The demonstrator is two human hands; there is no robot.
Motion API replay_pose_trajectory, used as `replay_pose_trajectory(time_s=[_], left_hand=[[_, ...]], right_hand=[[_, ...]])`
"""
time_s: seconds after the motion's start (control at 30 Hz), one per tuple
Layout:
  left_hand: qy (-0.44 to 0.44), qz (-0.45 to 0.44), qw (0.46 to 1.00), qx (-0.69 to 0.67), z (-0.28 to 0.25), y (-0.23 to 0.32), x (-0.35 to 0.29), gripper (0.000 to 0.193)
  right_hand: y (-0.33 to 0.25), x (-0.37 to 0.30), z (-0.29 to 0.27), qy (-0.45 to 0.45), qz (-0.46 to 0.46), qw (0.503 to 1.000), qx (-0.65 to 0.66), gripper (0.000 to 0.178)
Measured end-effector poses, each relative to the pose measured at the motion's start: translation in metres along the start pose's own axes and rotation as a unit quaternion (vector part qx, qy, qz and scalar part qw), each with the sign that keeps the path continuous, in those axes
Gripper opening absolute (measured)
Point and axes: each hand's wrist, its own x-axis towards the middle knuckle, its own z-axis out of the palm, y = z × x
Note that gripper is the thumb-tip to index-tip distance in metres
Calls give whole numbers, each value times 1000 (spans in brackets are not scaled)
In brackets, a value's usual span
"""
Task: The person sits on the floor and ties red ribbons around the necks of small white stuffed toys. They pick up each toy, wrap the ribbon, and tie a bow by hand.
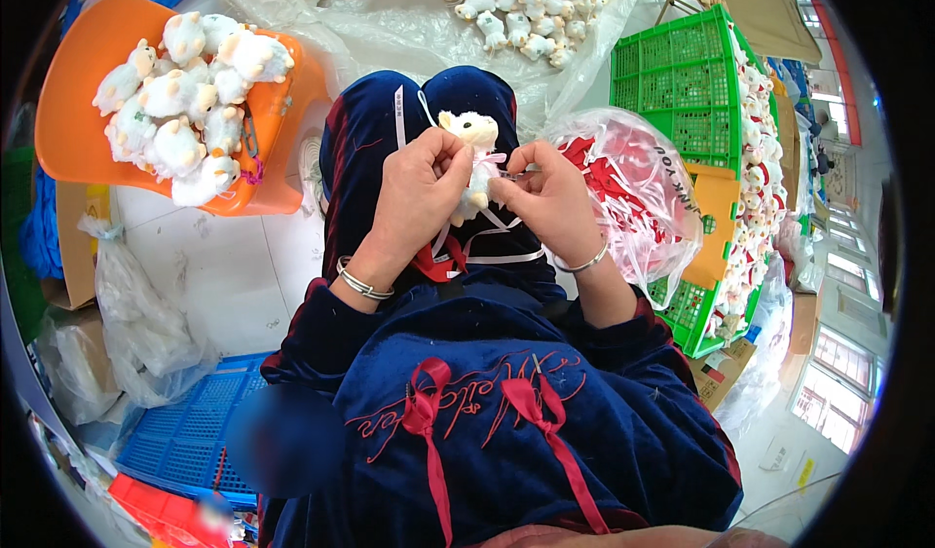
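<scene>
A small white plush toy animal (471,131) with a hanging loop on its head stands upright over my lap, between my two hands. Around its neck is a pale pink ribbon (490,158). My left hand (417,189) is closed against the toy's side at neck height, its fingertips partly hiding the body. The fingers of my right hand (547,197) are pinched on the ribbon at the toy's other side. White ribbon strips (504,257) and a red ribbon piece (438,262) lie on my lap below the toy.
On the left, an orange plastic chair (73,139) holds a pile of similar plush toys (175,95). More toys (526,7) lie on clear plastic sheeting ahead. To the right are a clear bag of red and white ribbons (633,202) and green crates (672,90) beside rows of toys.
</scene>
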Motion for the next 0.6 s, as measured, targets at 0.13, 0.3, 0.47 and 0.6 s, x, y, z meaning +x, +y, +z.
replay_pose_trajectory(time_s=[0.13,0.3,0.47,0.6], left_hand=[[4,2,1000,1,-1,-2,1,16],[-15,-3,1000,9,-2,4,3,18],[2,7,1000,21,3,1,5,17],[5,19,999,28,5,0,6,16]], right_hand=[[-9,-3,10,32,-64,993,-98,15],[-6,2,9,42,-95,987,-119,14],[-17,8,-4,-21,30,996,-84,13],[-7,13,-6,-54,58,996,47,17]])
